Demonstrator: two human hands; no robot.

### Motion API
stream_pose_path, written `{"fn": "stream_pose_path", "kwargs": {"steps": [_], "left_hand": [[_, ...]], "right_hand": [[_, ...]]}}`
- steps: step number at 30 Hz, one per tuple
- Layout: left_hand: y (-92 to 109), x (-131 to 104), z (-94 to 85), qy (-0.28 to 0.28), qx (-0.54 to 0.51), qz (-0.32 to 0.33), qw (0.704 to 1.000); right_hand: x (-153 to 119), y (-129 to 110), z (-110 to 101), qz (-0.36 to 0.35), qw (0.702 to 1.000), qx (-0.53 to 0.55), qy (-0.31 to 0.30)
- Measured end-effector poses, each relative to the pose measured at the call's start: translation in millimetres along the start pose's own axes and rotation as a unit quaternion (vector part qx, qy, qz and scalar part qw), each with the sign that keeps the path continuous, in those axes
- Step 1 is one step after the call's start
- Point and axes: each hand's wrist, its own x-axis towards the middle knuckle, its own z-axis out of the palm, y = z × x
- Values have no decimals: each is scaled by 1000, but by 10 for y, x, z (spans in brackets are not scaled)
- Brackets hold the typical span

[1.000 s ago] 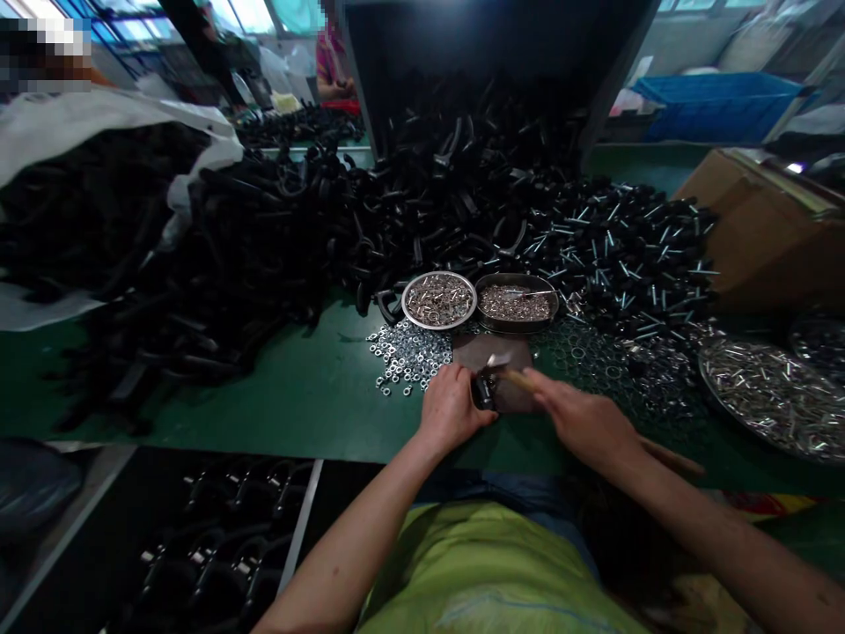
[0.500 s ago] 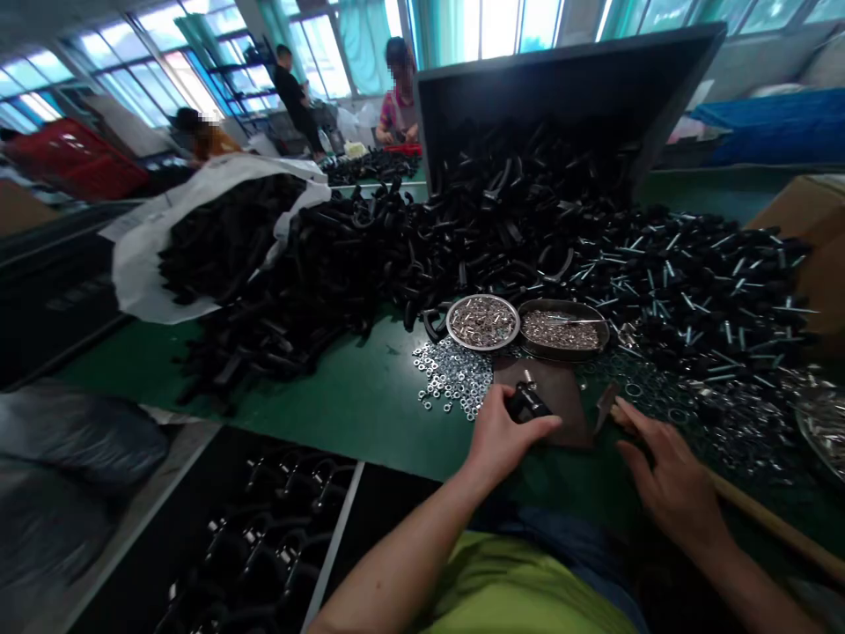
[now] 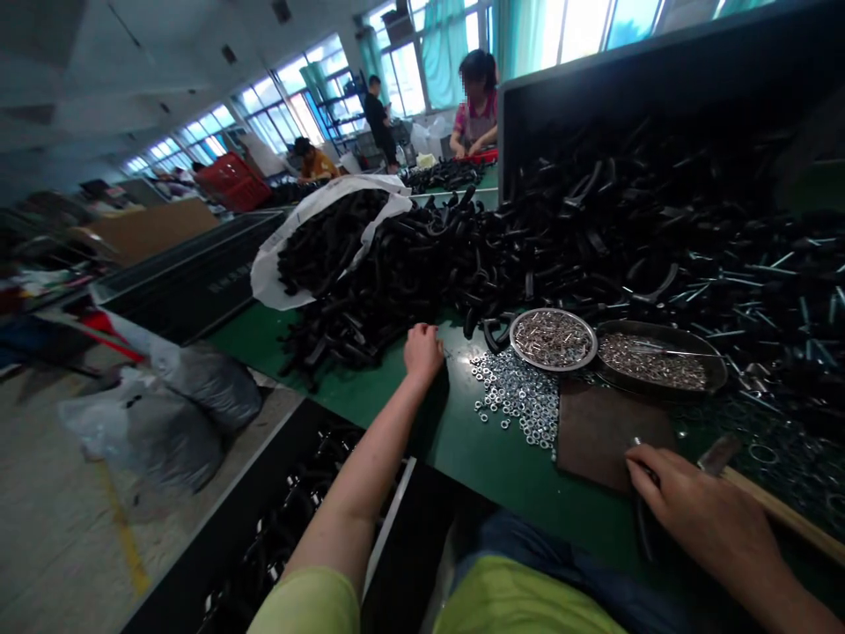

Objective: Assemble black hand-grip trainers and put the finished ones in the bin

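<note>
My left hand (image 3: 423,352) reaches to the near edge of the heap of black curved plastic parts (image 3: 389,282). Its fingers are curled together, and what they hold, if anything, is hidden. Low on the right, my right hand (image 3: 706,506) is closed around a black plastic part (image 3: 647,533), mostly covered by the fingers; a small shiny metal end shows at the fingertips. That hand is over the near right corner of a brown square plate (image 3: 598,431). Beside it lies a hammer (image 3: 721,453) with a wooden handle.
Loose nuts (image 3: 518,396) lie left of the plate. Behind it stand a round dish (image 3: 553,363) and an oval tin (image 3: 716,374) of small metal pins. Black parts with bolts (image 3: 759,291) spread at right. A crate (image 3: 409,484) of assembled parts stands front left. Co-workers are farther back.
My left hand has let go of the black part and moved left to the heap. My right hand has left the hammer and now holds a black part. The view has swung left.
</note>
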Motion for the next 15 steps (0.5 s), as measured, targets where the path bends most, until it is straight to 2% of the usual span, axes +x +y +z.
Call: {"fn": "stream_pose_path", "kwargs": {"steps": [3, 5, 7, 9, 12, 13, 15], "left_hand": [[-242, 314, 7, 17, 28, -92, 995], [-293, 402, 45, 14, 33, -132, 991], [-294, 419, 47, 22, 32, -144, 989], [-274, 379, -26, 48, 30, -132, 990], [-229, 226, -264, 111, 13, -80, 990], [-204, 146, -355, 141, -18, -55, 988], [-122, -68, -512, 204, -180, -9, 962]], "right_hand": [[11, -55, -6, -36, 992, -115, -31], [22, -83, -21, -36, 989, -140, -40], [29, -108, -46, -28, 988, -143, -52], [33, -131, -76, -15, 988, -140, -63], [37, -155, -113, 6, 989, -122, -77], [38, -154, -119, 14, 991, -110, -81], [41, -134, -122, 37, 993, -66, -87]]}}
